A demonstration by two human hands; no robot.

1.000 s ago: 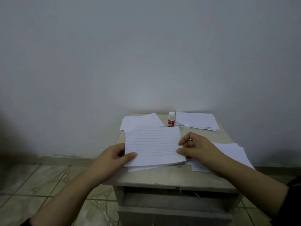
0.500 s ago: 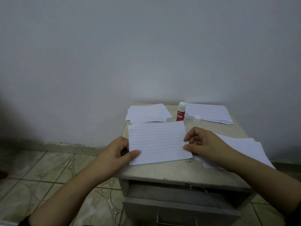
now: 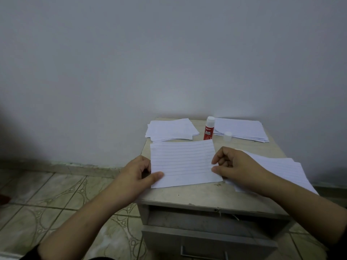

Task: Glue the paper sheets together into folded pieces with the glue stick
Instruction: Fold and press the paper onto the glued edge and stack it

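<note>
Head view. A lined sheet [image 3: 183, 163] lies flat at the table's [image 3: 202, 195] near middle. The left hand [image 3: 138, 170] pinches the sheet's left edge, thumb on top, fingers curled beneath. The right hand [image 3: 233, 164] pinches its right edge, fingers curled. Both forearms reach in from below. Behind the sheet stands the uncapped glue stick [image 3: 208, 128]; its cap [image 3: 228, 136] lies right of it.

Left hand [image 3: 138, 172], right hand [image 3: 232, 166] pinch lined sheet [image 3: 183, 163] edges on table [image 3: 199, 194].
</note>
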